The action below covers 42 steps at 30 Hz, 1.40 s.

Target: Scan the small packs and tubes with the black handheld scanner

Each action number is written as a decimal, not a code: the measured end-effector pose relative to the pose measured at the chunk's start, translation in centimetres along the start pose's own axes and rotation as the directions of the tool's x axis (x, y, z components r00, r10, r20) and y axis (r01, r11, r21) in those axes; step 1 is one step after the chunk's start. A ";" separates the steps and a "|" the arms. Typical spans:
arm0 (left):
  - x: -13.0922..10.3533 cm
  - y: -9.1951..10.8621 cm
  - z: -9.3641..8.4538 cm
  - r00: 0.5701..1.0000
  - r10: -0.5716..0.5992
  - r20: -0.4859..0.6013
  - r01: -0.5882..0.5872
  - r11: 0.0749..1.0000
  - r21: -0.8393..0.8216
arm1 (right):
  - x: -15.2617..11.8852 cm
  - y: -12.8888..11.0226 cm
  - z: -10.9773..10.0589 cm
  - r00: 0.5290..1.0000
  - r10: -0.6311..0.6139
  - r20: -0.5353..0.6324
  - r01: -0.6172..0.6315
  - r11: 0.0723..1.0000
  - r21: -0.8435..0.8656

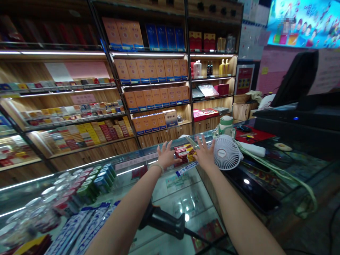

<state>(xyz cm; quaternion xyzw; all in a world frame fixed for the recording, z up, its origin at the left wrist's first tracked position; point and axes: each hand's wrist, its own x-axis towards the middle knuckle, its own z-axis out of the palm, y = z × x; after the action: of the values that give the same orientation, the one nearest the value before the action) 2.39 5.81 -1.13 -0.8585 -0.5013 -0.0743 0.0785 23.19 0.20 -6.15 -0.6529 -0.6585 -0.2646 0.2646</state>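
A small stack of red and yellow packets [183, 151] lies on the glass counter [159, 191] between my two hands. My left hand [167, 157] is at the stack's left side with its fingers spread and its thumb pointing toward the packets. On the other side, my right hand [204, 154] reaches forward, fingers apart, by the stack's right end. Whether either hand presses on the packets I cannot tell. Just in front of the stack lies a blue-and-white strip-shaped packet [186, 169]. A white round fan [225, 152] stands close to the right of my right hand.
A black handheld scanner [166, 221] with a cable lies below my arms. Several lidded tubs [87, 189] and long blue-and-white packets [74, 230] fill the left. To the right are a black phone-like slab [255, 191], a green-and-white bottle [225, 125] and a monitor [297, 81].
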 end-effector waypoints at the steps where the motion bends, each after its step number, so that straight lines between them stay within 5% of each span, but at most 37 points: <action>1: 0.0 0.1 0.0 1.000 0.000 0.005 0.000 1.000 0.005 | 0.0 -0.1 -0.1 1.000 0.005 0.024 -0.005 1.000 -0.014; 8: -0.2 0.2 0.1 0.999 0.002 0.041 -0.004 0.999 0.038 | 0.3 -0.7 -1.0 0.982 0.043 0.184 -0.034 0.998 -0.052; 20: -0.8 -0.8 -0.9 0.999 0.022 -0.024 -0.019 0.993 0.121 | 0.3 -1.4 -1.0 0.989 -0.010 0.145 0.008 1.000 0.010; 30: -3.3 -1.8 -2.5 0.991 0.024 -0.130 -0.001 0.985 0.174 | 0.1 -2.7 -0.7 0.997 -0.081 0.017 0.080 0.995 0.059; 42: -9.7 -4.6 -7.2 0.940 -0.013 -0.341 0.103 0.964 0.246 | 0.3 -7.3 -2.7 0.963 -0.174 -0.207 0.207 0.967 0.150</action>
<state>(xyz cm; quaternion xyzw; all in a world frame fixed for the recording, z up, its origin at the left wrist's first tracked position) -6.73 -1.68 4.22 -0.8000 -0.5113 -0.1558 0.2728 15.89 -1.50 -4.06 -0.5327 -0.7101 -0.2935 0.3547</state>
